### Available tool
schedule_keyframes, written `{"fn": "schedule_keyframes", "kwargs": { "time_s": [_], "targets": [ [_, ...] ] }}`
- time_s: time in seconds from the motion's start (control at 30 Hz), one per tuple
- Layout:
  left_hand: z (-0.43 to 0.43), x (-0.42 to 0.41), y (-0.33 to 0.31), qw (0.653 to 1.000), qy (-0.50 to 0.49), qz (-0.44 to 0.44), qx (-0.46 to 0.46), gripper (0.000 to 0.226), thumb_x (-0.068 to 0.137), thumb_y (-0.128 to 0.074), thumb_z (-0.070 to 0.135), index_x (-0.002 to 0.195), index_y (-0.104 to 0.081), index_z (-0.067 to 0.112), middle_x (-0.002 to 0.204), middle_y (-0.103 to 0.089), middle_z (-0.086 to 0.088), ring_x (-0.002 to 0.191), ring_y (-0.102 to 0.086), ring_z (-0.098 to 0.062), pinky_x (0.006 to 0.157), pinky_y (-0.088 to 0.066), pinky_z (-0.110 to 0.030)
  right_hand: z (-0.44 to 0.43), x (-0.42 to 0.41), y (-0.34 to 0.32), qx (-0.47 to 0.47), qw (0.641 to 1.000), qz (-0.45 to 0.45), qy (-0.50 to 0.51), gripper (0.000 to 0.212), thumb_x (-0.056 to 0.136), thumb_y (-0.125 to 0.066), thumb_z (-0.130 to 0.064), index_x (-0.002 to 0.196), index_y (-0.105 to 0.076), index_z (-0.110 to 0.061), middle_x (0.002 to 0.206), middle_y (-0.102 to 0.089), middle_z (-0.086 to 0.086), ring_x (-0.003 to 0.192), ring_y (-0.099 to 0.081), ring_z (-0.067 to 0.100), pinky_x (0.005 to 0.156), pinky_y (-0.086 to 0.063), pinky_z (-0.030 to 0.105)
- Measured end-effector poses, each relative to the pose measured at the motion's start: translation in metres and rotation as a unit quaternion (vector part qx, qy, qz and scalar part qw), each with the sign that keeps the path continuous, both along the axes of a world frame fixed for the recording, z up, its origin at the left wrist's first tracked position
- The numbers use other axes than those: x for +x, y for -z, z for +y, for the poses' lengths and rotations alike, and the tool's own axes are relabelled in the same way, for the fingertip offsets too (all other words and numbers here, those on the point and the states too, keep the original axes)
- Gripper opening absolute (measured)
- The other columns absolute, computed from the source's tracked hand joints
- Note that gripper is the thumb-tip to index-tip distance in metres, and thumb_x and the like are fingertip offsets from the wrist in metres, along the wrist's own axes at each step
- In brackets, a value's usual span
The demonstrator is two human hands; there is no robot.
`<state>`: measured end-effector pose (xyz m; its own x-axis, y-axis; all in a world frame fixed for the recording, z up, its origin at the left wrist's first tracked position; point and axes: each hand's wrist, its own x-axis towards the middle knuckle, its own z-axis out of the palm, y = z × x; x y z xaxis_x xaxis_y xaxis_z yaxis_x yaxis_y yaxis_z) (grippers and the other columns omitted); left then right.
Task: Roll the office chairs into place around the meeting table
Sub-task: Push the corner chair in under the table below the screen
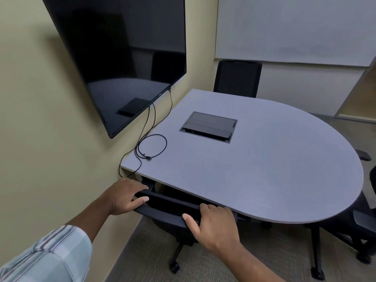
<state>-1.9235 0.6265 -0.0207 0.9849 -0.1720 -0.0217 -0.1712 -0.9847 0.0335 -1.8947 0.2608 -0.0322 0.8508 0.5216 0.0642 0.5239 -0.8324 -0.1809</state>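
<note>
A grey meeting table with a rounded end stands against the left wall. Below its near edge is a black office chair, its backrest top close against the table edge and its wheeled base on the carpet. My left hand grips the left end of the backrest top. My right hand grips the right end. A second black chair stands at the far side of the table. A third black chair shows partly at the right edge.
A large dark screen hangs on the left wall, with black cables looped on the tabletop. A black cable box is set into the table. A whiteboard covers the far wall. Black table legs stand at the right.
</note>
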Motion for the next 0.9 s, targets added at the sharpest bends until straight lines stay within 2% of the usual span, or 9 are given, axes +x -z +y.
{"fn": "schedule_keyframes", "kwargs": {
  "time_s": [0.1,0.23,0.43,0.57,0.7,0.83,0.9],
  "targets": [
    [0.013,0.01,-0.001,1.0,0.007,0.005,0.005,0.078,0.101,-0.03,0.074,0.141,-0.071,0.022,0.131,-0.076,0.007,0.118,-0.069,-0.019,0.101,-0.046,-0.038,0.012,0.004,-0.001,-0.003,1.0,0.003,0.001,0.081,0.097,-0.004,-0.088,0.083,-0.052,-0.024,0.074,-0.057,-0.005,0.069,-0.056,0.022,0.082,-0.051,0.047],
    [0.028,0.02,-0.003,1.0,0.011,0.006,0.001,0.1,0.097,-0.012,0.087,0.142,-0.071,0.02,0.133,-0.076,0.005,0.121,-0.068,-0.02,0.103,-0.045,-0.038,0.026,0.006,-0.002,-0.007,1.0,0.003,0.007,0.082,0.096,-0.002,-0.088,0.085,-0.053,-0.024,0.076,-0.058,-0.004,0.071,-0.056,0.023,0.081,-0.049,0.045],
    [0.042,0.028,-0.005,1.0,0.023,-0.001,0.004,0.078,0.1,-0.03,0.07,0.139,-0.072,0.019,0.13,-0.077,0.004,0.12,-0.07,-0.022,0.103,-0.047,-0.04,0.042,0.004,-0.002,-0.012,1.0,-0.001,0.014,0.082,0.097,-0.003,-0.087,0.089,-0.055,-0.024,0.08,-0.062,-0.003,0.075,-0.059,0.024,0.081,-0.048,0.045],
    [0.04,0.03,-0.005,0.999,0.033,-0.002,0.007,0.078,0.099,-0.031,0.071,0.141,-0.072,0.02,0.131,-0.077,0.003,0.122,-0.069,-0.021,0.105,-0.045,-0.04,0.04,0.0,0.003,-0.004,1.0,-0.005,0.024,0.08,0.099,-0.006,-0.086,0.083,-0.054,-0.024,0.072,-0.058,-0.005,0.067,-0.056,0.022,0.078,-0.049,0.044],
    [0.033,0.022,0.001,0.999,0.036,-0.012,-0.007,0.076,0.099,-0.033,0.071,0.14,-0.073,0.02,0.128,-0.077,0.003,0.12,-0.07,-0.022,0.103,-0.045,-0.04,0.028,-0.008,0.012,0.008,0.998,-0.05,0.035,0.075,0.103,-0.016,-0.083,0.069,-0.048,-0.024,0.055,-0.047,-0.007,0.05,-0.046,0.019,0.066,-0.051,0.043],
    [0.018,0.013,0.003,0.999,0.039,-0.011,-0.003,0.077,0.099,-0.033,0.071,0.14,-0.073,0.02,0.133,-0.077,0.003,0.122,-0.07,-0.02,0.103,-0.044,-0.04,0.014,-0.013,0.019,0.018,0.996,-0.076,0.029,0.07,0.105,-0.026,-0.08,0.066,-0.044,-0.025,0.052,-0.042,-0.009,0.046,-0.039,0.016,0.064,-0.051,0.04],
    [0.011,0.006,0.002,0.999,0.035,-0.008,-0.005,0.077,0.099,-0.032,0.073,0.141,-0.072,0.021,0.134,-0.076,0.005,0.123,-0.069,-0.018,0.104,-0.044,-0.039,0.007,-0.015,0.021,0.024,0.996,-0.083,0.026,0.07,0.105,-0.028,-0.08,0.065,-0.045,-0.025,0.051,-0.042,-0.008,0.046,-0.04,0.014,0.063,-0.052,0.04]
  ]
}}
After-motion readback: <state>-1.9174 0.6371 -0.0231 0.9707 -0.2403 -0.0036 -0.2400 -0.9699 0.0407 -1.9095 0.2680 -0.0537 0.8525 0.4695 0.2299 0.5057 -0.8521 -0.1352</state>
